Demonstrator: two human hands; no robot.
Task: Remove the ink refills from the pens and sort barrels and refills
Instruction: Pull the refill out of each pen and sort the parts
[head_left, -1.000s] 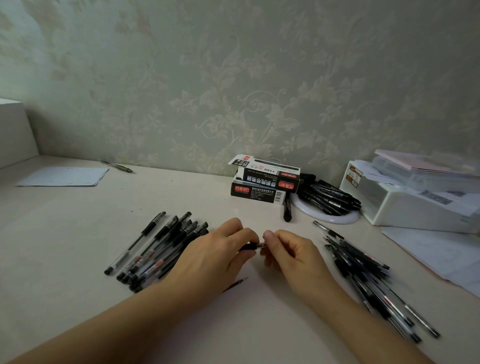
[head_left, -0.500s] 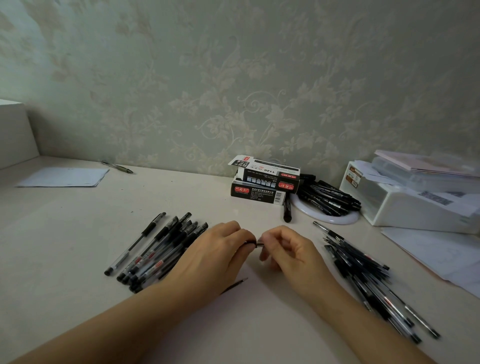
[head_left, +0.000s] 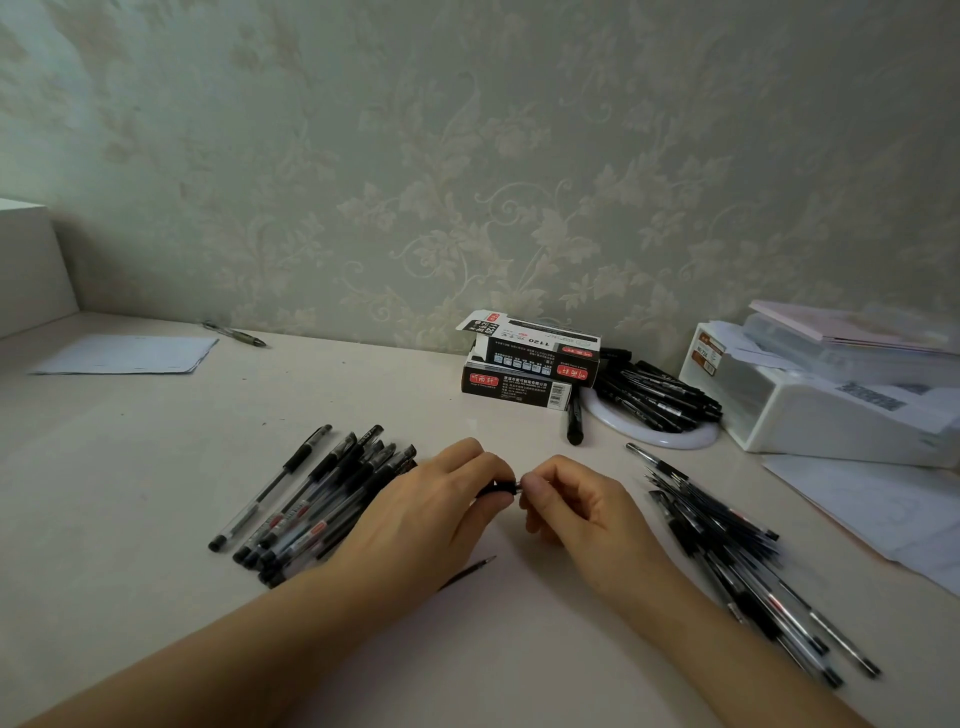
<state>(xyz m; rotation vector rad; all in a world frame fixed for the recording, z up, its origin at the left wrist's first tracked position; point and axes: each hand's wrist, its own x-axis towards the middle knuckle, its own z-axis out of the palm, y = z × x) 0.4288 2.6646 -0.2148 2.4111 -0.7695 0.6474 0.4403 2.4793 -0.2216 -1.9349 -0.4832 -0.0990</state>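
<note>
My left hand (head_left: 441, 499) grips the pen (head_left: 500, 487); my right hand (head_left: 576, 501) pinches its metal tip. I'd twist gently, keeping the barrel steady, then draw the refill straight out.

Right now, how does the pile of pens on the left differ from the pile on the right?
The left pile lies neat and roughly parallel; the right pile is more scattered. The left pile runs up-right, the right pile down-right. The left pile touches the left hand; the right pile lies apart from the right hand. Both are dark pens on the table.
</note>
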